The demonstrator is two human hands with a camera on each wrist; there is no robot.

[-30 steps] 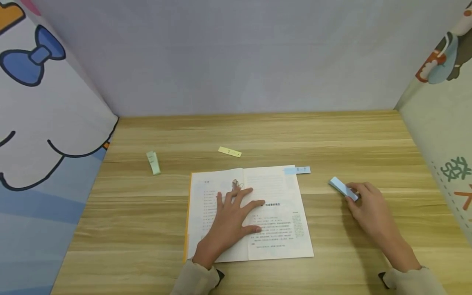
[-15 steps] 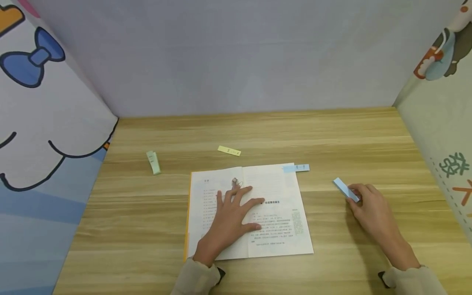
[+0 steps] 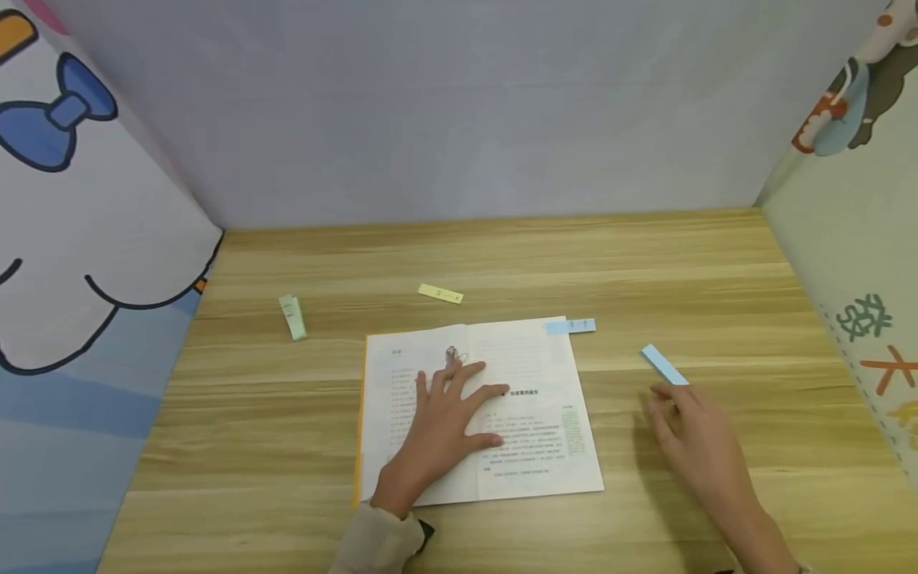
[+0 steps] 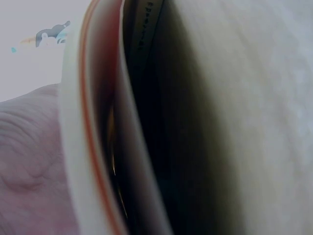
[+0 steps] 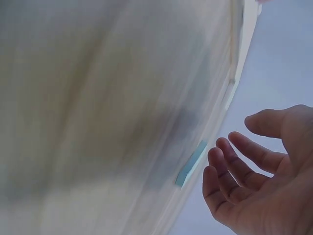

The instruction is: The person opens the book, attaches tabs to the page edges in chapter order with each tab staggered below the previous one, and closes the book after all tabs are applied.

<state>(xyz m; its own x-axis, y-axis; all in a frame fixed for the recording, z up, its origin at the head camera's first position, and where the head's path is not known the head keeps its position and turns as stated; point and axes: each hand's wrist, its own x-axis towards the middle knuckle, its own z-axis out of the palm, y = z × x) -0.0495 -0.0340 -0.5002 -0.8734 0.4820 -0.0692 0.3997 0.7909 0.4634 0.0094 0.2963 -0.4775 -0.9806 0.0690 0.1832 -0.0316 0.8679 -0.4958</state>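
An open book (image 3: 531, 454) lies on the table, and my left hand (image 3: 442, 418) rests on it with fingers spread across the fold. Beneath those fingertips is a small metallic clip-like item (image 3: 452, 355), partly covered. A blue sticky tab (image 3: 571, 326) with handwriting sticks out past the book's upper right edge. To the right, a blue pad of sticky notes (image 3: 663, 365) lies on the table. My right hand (image 3: 706, 446) is just below the pad, fingers loosely bent and holding nothing. In the right wrist view the pad (image 5: 191, 164) is apart from the fingers.
A yellow strip (image 3: 441, 294) with handwriting lies behind the book. Farther left is a pale green pad of sticky notes (image 3: 292, 317). The wooden table (image 3: 251, 446) meets a grey backdrop (image 3: 466, 112) at the back and printed cloths at both sides.
My right hand has let go of the blue pad and drawn back toward me, leaving it on the table. The left hand stays on the book. The head view has shifted slightly.
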